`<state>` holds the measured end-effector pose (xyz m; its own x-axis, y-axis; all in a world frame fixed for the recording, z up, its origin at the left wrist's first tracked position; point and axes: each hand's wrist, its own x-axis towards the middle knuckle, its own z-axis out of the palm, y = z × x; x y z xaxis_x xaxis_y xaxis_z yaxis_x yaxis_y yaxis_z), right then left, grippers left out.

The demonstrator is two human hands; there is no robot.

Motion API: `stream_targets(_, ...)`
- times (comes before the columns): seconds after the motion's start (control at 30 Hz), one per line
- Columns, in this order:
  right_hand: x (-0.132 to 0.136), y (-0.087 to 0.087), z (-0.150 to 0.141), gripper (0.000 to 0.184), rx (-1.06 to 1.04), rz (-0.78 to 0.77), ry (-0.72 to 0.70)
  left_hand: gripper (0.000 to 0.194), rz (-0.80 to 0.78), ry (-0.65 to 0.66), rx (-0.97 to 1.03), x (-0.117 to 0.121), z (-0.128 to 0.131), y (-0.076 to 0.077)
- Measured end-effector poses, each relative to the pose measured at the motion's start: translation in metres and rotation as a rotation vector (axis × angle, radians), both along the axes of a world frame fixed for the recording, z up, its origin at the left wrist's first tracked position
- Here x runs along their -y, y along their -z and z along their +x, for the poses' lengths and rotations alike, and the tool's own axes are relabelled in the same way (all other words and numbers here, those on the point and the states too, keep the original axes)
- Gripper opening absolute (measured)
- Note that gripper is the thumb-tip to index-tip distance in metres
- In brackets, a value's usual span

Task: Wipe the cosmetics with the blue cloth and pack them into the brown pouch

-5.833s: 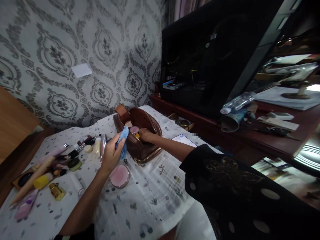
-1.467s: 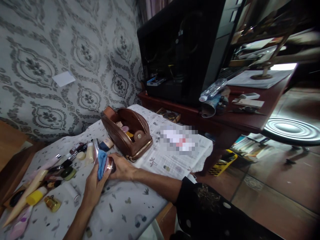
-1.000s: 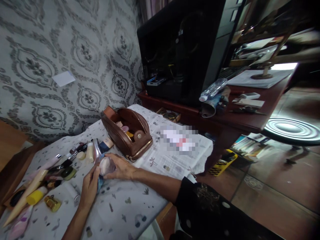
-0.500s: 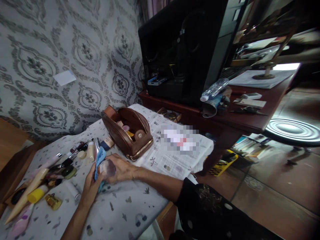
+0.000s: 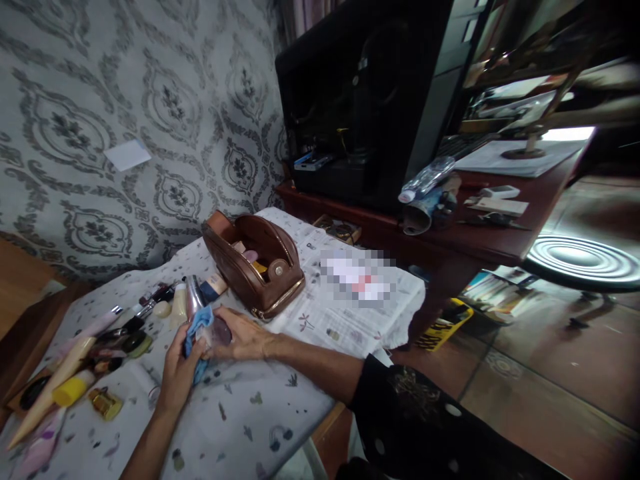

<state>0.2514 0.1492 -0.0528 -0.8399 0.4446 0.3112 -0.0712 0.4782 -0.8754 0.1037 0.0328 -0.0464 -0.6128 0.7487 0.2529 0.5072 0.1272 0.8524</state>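
My left hand (image 5: pixel 179 368) grips a blue cloth (image 5: pixel 196 328) and presses it against a round pink compact (image 5: pixel 218 331). My right hand (image 5: pixel 243 335) wraps its fingers round that compact just above the patterned tablecloth (image 5: pixel 260 413). An open brown leather pouch (image 5: pixel 253 265) with small cosmetics inside stands just behind my hands. Several tubes, brushes and bottles (image 5: pixel 100 347) lie scattered to the left of my hands.
A yellow bottle (image 5: pixel 67 392) and a gold-capped vial (image 5: pixel 105 404) lie at the left. Newspaper (image 5: pixel 350 300) covers the table's right end. Behind stand a dark wooden stand (image 5: pixel 450 247) with a black TV (image 5: pixel 370 100), a plastic bottle (image 5: pixel 425 179) and papers.
Since 5.8 s ago my right hand left the pouch and picked up the pink compact. Over the last second the blue cloth has been shifting over the compact's face.
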Motion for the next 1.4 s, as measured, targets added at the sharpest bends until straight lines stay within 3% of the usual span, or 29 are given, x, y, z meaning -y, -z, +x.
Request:
stream_targets(0.13,-0.001,0.001,-0.003,0.06,0.002,0.068,0.016,0.047,-0.024,0.022,-0.045,0.001,0.003,-0.005)
stream_targets(0.33,-0.002,0.007,-0.005,0.088,-0.018,0.094,-0.02,0.042,-0.004,-0.015,-0.113,0.002,0.003,-0.005)
stream_targets(0.67,0.001,0.002,-0.002,0.088,0.124,0.036,0.049,0.043,0.04,-0.085,-0.157,0.003,0.002,-0.004)
stream_targets(0.9,-0.001,-0.005,0.0,0.063,0.24,0.064,0.137,0.053,-0.017,0.052,-0.118,0.002,0.007,-0.003)
stream_targets(0.97,-0.003,-0.003,-0.001,0.061,0.233,0.079,0.12,0.057,-0.047,0.044,-0.098,0.002,0.005,-0.001)
stream_targets(1.13,-0.006,0.007,-0.006,0.076,0.153,0.14,0.052,0.056,-0.046,-0.019,-0.047,0.0,0.0,0.001)
stream_targets(1.27,-0.005,0.011,-0.009,0.047,0.141,0.226,0.066,0.052,-0.019,-0.045,-0.063,0.0,0.0,-0.001)
stream_targets(1.4,-0.003,0.009,-0.007,0.04,0.158,0.284,0.106,0.049,-0.002,-0.086,-0.086,0.001,0.003,-0.004)
